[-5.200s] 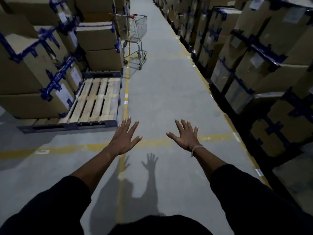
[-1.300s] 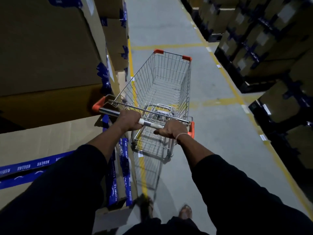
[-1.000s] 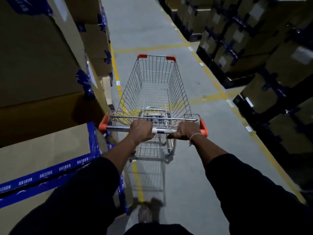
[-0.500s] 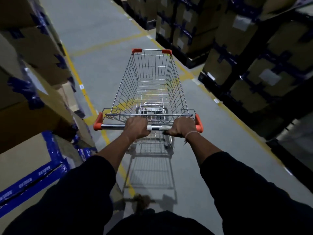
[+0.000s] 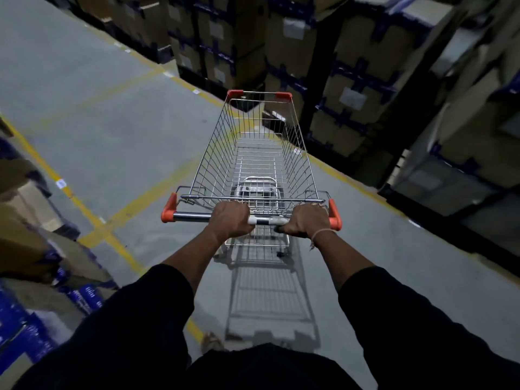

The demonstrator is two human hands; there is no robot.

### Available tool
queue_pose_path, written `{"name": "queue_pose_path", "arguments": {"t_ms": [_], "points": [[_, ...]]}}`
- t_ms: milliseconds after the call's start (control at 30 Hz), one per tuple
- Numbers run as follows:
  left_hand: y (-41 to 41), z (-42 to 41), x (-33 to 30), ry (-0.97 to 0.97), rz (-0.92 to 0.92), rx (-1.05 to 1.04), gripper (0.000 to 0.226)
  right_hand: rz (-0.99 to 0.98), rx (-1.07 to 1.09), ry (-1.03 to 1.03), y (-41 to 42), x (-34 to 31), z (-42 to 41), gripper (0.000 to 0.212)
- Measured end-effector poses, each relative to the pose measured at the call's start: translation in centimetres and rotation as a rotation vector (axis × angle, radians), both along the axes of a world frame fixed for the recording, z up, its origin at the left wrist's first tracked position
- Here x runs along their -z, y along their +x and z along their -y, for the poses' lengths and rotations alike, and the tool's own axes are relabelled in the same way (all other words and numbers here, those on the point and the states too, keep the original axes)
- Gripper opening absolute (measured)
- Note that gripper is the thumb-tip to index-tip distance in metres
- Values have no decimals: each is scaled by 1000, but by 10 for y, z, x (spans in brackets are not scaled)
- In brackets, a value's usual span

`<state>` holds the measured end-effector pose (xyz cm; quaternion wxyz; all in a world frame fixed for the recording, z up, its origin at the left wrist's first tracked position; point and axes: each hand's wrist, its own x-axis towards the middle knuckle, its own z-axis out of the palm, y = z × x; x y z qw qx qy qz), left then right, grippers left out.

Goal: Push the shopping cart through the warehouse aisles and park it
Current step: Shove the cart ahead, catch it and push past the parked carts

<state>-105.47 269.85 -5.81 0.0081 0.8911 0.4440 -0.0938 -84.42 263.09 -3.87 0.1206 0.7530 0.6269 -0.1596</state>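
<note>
A wire shopping cart [image 5: 254, 153] with orange corner caps stands right in front of me on the grey floor, its basket holding nothing. My left hand [image 5: 230, 219] grips the metal handle bar [image 5: 194, 217] near its middle. My right hand [image 5: 305, 220] grips the same bar toward its right orange end, a thin band on the wrist. The cart's nose points toward the stacks on the right side of the aisle.
Tall stacks of taped cardboard boxes [image 5: 351, 88] on dark pallets line the right side, close to the cart's front. More boxes with blue tape [image 5: 25, 249] crowd the left. Yellow floor lines [image 5: 92, 220] cross the aisle, with open floor ahead to the left.
The cart and my view have swung to the right, so the right-hand stacks now lie ahead of the cart's nose. Both hands keep their grip on the handle.
</note>
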Motion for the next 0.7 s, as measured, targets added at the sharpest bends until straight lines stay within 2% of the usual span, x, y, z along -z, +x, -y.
{"name": "queue_pose_path", "arguments": {"t_ms": [233,333,500,567,700], "points": [[76,16,4,-2,27,196,27,38,136,-42,58,4,49,55],[104,18,4,-9,28,294,27,42,141,35,60,10,63,45],[143,10,3,-94,50,526,28,75,338,82,71,11,86,40],[159,1,5,-143,74,635,38,76,424,72,76,7,96,40],[177,-8,12,-136,129,825,81,64,563,92,78,11,115,43]]}}
